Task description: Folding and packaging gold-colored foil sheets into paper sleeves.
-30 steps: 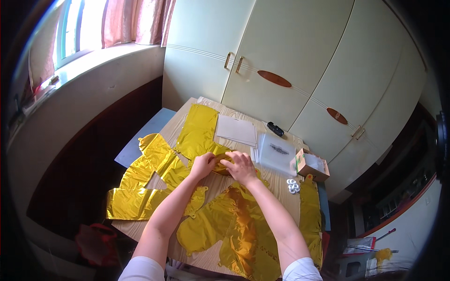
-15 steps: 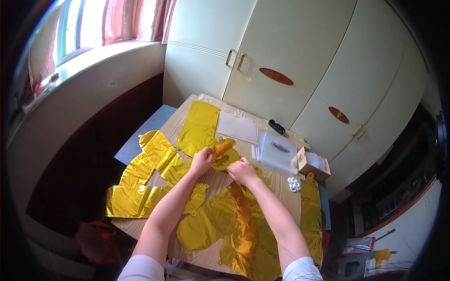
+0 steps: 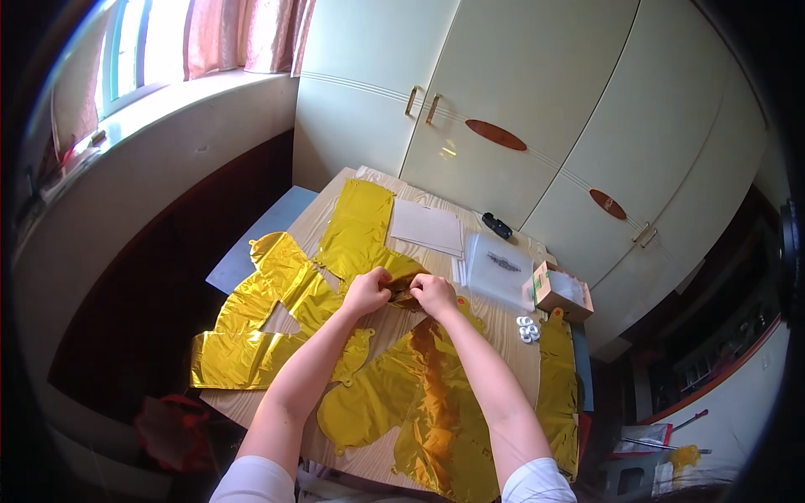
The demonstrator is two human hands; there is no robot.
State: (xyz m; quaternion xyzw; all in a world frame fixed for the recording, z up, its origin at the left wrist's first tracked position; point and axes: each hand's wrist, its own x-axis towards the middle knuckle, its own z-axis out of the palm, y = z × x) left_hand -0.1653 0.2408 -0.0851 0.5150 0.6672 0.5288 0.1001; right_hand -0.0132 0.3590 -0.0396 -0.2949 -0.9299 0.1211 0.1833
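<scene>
A flat gold foil balloon [image 3: 355, 222] lies across the middle of the table, its near end between my hands. My left hand [image 3: 367, 292] is closed on that end. Close beside it, my right hand [image 3: 434, 294] pinches the same foil from the right. The fingertips nearly meet, and the crumpled foil between them looks dark. More flat gold foil balloons lie around: one [image 3: 251, 314] to the left with an open gap in its shape, one [image 3: 436, 402] under and between my forearms, and one [image 3: 555, 386] along the right edge.
Behind my hands are white sheets [image 3: 426, 226], a stack of clear plastic bags [image 3: 495, 272] and a black object [image 3: 496, 225]. White rolls [image 3: 527, 329] sit near a cardboard box [image 3: 560, 293] at the right. Cream cabinets [image 3: 503, 84] stand behind the table [image 3: 251, 404].
My left hand has moved slightly right and down, closer to my right hand. The foil end between them has been folded and lowered; the orange, raised flap is no longer showing.
</scene>
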